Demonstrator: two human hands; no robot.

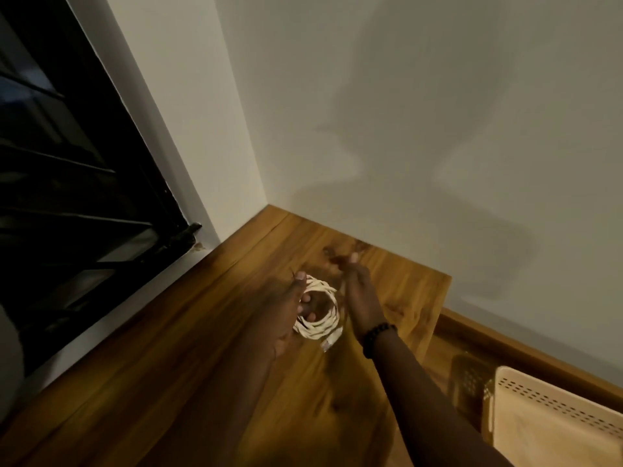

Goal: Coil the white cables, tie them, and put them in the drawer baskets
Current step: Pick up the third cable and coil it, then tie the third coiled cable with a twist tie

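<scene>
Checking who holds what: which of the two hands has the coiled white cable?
The left hand: its fingers pass through the white cable coil. The right hand, wearing a beaded bracelet, is beside it.

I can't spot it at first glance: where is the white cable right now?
The coiled white cable is mid-frame in the head view, above the wooden table, gripped by the left hand, with the right hand just beside it.

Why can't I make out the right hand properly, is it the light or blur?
Head view: mostly motion blur, the right hand smears at its fingertips; the left hand and the cable it holds read sharper. Light is dim and warm, casting big soft shadows on the wall; the wide lens bends the edges.
</scene>
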